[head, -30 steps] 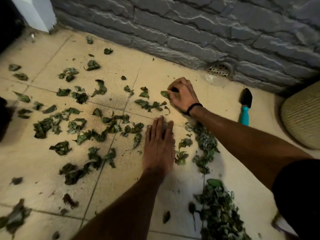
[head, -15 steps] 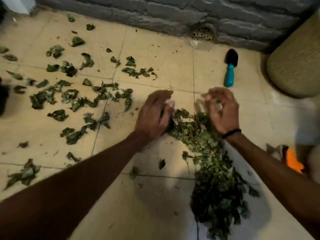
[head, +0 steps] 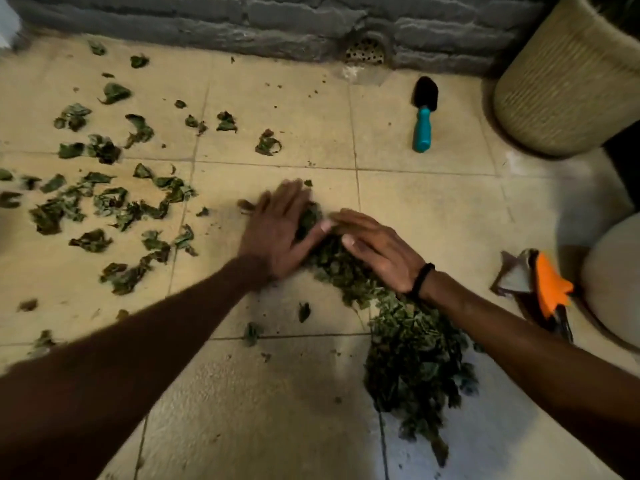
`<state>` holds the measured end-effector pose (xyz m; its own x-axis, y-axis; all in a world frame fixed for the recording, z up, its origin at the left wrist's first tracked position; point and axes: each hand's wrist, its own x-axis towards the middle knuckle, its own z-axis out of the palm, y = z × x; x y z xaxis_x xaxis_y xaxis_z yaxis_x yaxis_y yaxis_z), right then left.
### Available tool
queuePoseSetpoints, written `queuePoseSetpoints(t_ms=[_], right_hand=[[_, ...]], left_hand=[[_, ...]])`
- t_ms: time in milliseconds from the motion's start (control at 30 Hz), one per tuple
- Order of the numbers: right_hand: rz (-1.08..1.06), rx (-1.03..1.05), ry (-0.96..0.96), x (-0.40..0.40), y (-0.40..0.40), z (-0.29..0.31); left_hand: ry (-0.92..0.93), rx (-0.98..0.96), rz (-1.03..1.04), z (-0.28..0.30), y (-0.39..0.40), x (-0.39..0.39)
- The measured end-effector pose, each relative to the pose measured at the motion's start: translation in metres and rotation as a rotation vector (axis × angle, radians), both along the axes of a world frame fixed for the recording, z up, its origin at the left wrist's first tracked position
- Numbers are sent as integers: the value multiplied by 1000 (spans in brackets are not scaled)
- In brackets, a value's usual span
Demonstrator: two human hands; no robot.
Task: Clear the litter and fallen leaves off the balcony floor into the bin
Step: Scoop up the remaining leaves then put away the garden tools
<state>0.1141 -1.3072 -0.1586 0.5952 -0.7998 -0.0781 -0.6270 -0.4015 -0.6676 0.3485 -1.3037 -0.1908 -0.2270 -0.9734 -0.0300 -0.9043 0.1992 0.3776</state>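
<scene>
Flanking the leaf pile (head: 408, 344), both flat hands (head: 277, 230) (head: 377, 251) seemingly press it, trowel (head: 423, 116) and pot (head: 568, 81) beyond.

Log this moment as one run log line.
left hand: flat on leaf pile | right hand: flat on pile | scattered leaves: remain left

Both hands flat on a leaf heap, tiled balcony floor.

Left hand (head: 277, 233) and right hand (head: 377, 251), fingers straight, press either side of the top of the leaf pile (head: 412, 348), fingertips nearly meeting. The pile runs from the hands toward the near edge of the floor (head: 433, 209). Scattered leaves (head: 104, 202) lie toward the left edge. A trowel (head: 423, 114) with a teal handle lies near the grey brick wall (head: 242, 26), a drain grate (head: 365, 51) just beyond it. Woven planter (head: 561, 81) in the far right corner. Black band (head: 420, 278) on the right wrist. An orange-handled tool (head: 550, 289) lies at the right edge.
</scene>
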Motion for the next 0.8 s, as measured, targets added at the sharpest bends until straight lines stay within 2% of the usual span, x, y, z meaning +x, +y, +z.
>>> queuePoseSetpoints(t_ms=[67,200,300,433,533,600,667,800], right_hand=[[-154,-74,-101,-14,29,15],[-788,-190,-328,-67,111,15],[-1095,-212,-229,-96,173,-17],[-1093,-160,-198,-69,167,-28],[-1002,-121,-279,-22,140,-23],[-910,-68,-449,4,127,-21],[-881,72,-672,21,116,-19],[-956,351,-1076,38,99,-7]], left_hand=[[114,-18,-132,3,29,-28],[331,-6,-146,5,38,-46],[362,8,-109,8,28,-56],[344,-6,-171,7,49,-79],[426,-20,-117,2,87,-101],[532,-21,-51,0,107,-116],[705,17,76,2,116,-129],[1053,49,445,20,106,-136]])
